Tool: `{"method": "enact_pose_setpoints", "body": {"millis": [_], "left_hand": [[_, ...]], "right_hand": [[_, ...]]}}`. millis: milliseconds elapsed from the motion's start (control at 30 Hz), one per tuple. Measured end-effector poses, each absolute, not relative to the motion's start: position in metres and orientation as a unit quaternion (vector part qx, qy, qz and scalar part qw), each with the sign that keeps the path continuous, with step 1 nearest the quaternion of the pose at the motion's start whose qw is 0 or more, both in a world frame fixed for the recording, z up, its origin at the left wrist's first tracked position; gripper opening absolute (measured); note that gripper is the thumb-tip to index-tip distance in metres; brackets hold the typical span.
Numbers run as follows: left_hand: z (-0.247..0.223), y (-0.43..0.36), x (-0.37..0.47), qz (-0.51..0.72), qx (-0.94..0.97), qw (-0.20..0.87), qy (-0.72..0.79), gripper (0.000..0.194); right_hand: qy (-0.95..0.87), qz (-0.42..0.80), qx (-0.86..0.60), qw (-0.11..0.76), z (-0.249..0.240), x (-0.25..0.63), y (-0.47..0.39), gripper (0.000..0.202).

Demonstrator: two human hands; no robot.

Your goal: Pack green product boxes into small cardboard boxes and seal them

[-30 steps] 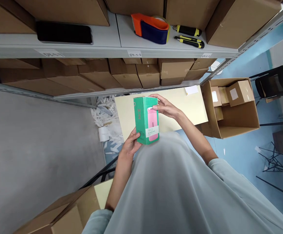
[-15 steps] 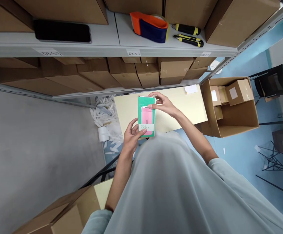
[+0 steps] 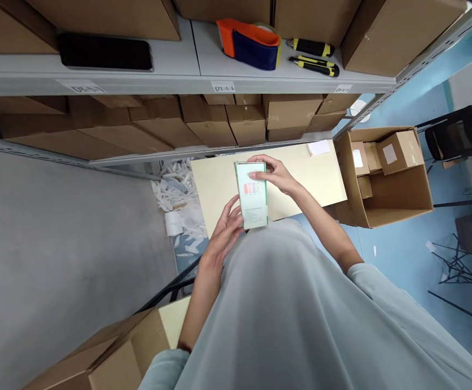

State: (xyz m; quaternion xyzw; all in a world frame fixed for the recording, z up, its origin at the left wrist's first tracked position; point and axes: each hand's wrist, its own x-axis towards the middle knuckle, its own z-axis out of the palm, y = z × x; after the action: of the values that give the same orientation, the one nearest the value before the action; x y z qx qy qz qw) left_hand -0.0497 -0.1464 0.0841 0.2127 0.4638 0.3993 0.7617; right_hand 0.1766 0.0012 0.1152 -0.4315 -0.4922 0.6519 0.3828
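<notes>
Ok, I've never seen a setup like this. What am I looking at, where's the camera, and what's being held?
There's no machine: these are a person's own bare hands, seen by one head-worn camera looking forward and down. The right hand grips a small pale box with green edges near its top, thumb on the printed face; the left hand touches its lower left edge. Beneath is a pale yellow table with a white card on it. The shelf above carries a phone, an orange-and-blue object, cutters and cardboard boxes.
</notes>
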Motion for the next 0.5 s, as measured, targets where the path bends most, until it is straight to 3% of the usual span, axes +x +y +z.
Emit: {"method": "enact_pose_setpoints", "body": {"millis": [267, 500], "left_hand": [[0.079, -0.141, -0.053, 0.394, 0.238, 0.711, 0.531, 0.102], [0.067, -0.152, -0.061, 0.415, 0.144, 0.774, 0.456, 0.084]], "right_hand": [[-0.48, 0.642, -0.476, 0.362, 0.119, 0.175, -0.003, 0.067], [-0.467, 0.702, -0.434, 0.316, 0.141, 0.191, -0.009, 0.072]]}}
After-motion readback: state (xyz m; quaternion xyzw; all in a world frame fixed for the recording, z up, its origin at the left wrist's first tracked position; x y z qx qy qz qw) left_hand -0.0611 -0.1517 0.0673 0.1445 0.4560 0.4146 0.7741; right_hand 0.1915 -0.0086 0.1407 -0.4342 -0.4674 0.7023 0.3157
